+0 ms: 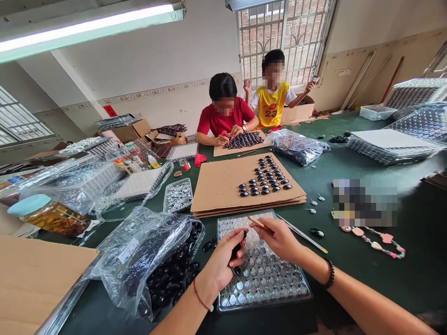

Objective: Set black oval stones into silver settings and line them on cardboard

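My left hand (223, 260) is closed around glossy black oval pieces (236, 253), one of them pinched at its fingertips. In my right hand (279, 237) is a thin wooden stick (257, 223), its tip pointing left above the left fingertips. Both hands are over a clear plastic tray (265, 304) filled with rows of small round silvery parts. An open plastic bag (139, 260) spilling black oval pieces lies left of my left hand. Beyond the tray, a stack of cardboard sheets (216, 186) carries rows of black ovals.
A shallow box of small metal parts (178, 195) stands left of the cardboard. At right lie a white pen-like rod (303, 235), a beaded strap (377, 242) and loose silvery pieces. Across the green table (349, 288), one person works over black pieces; another sits beside them. A liquid-filled jar (56, 218) leans left.
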`<state>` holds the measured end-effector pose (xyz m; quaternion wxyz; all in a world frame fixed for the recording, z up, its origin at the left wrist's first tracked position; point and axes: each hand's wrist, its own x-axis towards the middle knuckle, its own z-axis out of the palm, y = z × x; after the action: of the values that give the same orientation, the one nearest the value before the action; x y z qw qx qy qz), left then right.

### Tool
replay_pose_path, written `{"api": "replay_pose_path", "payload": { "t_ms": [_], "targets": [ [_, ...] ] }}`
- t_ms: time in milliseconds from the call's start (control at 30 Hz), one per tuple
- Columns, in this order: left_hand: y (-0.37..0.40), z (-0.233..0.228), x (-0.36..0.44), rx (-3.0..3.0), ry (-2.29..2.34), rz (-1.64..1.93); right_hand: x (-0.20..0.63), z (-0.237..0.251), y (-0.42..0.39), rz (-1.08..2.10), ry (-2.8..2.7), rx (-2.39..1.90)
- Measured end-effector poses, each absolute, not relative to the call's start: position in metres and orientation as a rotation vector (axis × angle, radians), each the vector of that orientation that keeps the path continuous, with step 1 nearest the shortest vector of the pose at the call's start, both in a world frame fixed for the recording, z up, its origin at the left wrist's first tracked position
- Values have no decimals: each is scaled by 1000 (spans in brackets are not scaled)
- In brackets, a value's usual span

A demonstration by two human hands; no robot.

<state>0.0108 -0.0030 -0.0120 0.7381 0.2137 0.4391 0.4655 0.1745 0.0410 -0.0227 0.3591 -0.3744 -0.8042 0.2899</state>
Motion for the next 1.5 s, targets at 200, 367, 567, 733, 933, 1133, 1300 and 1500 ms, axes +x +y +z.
{"api": "replay_pose_path", "payload": {
  "t_ms": [200,367,567,733,933,1133,1300,1500],
  "targets": [
    [-3,-13,11,483,992,1011,174,-24,41,748,-2087,-966],
    [-3,-14,11,479,987,1006,174,-22,40,770,-2045,-935],
    [-4,-15,13,489,966,981,177,-19,38,847,-2041,-928],
    [-4,-12,14,477,955,984,178,-22,36,886,-2057,-928],
    [-1,-15,10,428,953,1069,181,-32,39,853,-1896,-979],
    [3,-13,6,399,985,1155,181,-34,41,850,-2032,-948],
    [2,-14,6,427,1004,1135,174,-31,35,850,-2253,-852],
    [2,-14,5,581,1056,1083,180,-20,35,788,-2339,-761]
  ]
}}
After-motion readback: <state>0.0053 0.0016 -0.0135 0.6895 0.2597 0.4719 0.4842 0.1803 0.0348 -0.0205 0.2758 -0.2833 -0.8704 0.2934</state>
